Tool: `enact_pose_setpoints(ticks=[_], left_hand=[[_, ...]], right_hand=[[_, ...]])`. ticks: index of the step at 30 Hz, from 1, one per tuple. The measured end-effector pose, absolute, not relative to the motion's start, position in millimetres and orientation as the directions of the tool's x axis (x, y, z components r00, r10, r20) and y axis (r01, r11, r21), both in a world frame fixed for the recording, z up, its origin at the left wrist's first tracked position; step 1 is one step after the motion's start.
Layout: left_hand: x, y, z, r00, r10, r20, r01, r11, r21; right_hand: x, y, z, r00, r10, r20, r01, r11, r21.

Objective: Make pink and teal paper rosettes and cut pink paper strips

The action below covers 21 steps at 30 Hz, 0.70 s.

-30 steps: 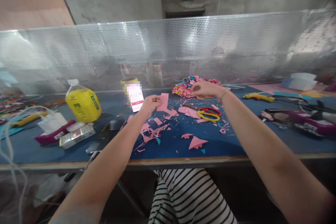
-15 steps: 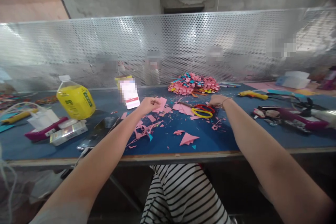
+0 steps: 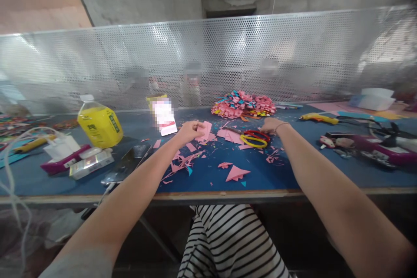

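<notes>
My left hand (image 3: 190, 132) is closed, its fingertips pinching a piece of pink paper (image 3: 206, 128) above other pink pieces. Between my hands lie scissors (image 3: 254, 139) with one red and one yellow handle loop, their blades pointing left over pink paper strips (image 3: 230, 134). Just beyond the red loop, my right hand (image 3: 269, 125) rests low on the table with its fingers curled together. Whatever may be under those fingertips is hidden. Nearer to me lie a folded pink paper piece (image 3: 237, 173) and a smaller one (image 3: 224, 165).
At the back stands a heap of pink and blue paper pieces (image 3: 241, 104) against a perforated metal screen (image 3: 202, 43). A yellow bottle (image 3: 100, 126), a lit phone (image 3: 164, 117) and a dark phone (image 3: 125, 167) are on the left. A yellow glue gun (image 3: 317, 118) lies right.
The whole view has shifted slightly to the right. Both hands stay in nearly the same places, the left still at the pink paper and the right beside the scissors.
</notes>
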<state>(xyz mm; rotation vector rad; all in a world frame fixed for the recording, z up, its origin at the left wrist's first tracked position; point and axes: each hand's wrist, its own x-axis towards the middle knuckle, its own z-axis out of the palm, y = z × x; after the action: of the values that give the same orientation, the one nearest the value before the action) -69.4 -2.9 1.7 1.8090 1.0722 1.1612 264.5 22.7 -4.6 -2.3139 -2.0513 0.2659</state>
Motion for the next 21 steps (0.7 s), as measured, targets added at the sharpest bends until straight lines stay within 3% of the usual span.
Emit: enact_pose_setpoints(ticks=[3, 9, 11, 13, 15, 17, 21], left_hand=[[-69, 2, -3, 0.270, 0.924, 0.269, 0.360, -0.356, 0.862], [-68, 3, -5, 0.189, 0.956, 0.225, 0.262, -0.270, 0.927], [-64, 0, -4, 0.164, 0.971, 0.174, 0.229, -0.210, 0.951], [-58, -3, -4, 0.172, 0.977, 0.127, 0.197, -0.161, 0.967], [-51, -6, -4, 0.188, 0.975, 0.120, 0.172, -0.153, 0.973], [-44, -10, -5, 0.192, 0.967, 0.168, 0.139, -0.197, 0.971], [-32, -19, -6, 0.235, 0.939, 0.252, 0.057, -0.272, 0.961]], right_hand=[[266, 26, -8, 0.141, 0.987, -0.080, 0.975, -0.152, -0.162], [269, 24, 0, 0.126, 0.992, 0.001, 0.973, -0.124, -0.197], [263, 20, 8, 0.119, 0.988, 0.096, 0.940, -0.081, -0.330], [248, 13, 16, 0.090, 0.973, 0.214, 0.798, 0.058, -0.599], [220, 5, 21, -0.017, 0.960, 0.280, 0.481, 0.253, -0.840], [188, -5, 22, -0.148, 0.946, 0.289, 0.214, 0.316, -0.924], [138, -16, 13, -0.221, 0.936, 0.275, 0.096, 0.301, -0.949]])
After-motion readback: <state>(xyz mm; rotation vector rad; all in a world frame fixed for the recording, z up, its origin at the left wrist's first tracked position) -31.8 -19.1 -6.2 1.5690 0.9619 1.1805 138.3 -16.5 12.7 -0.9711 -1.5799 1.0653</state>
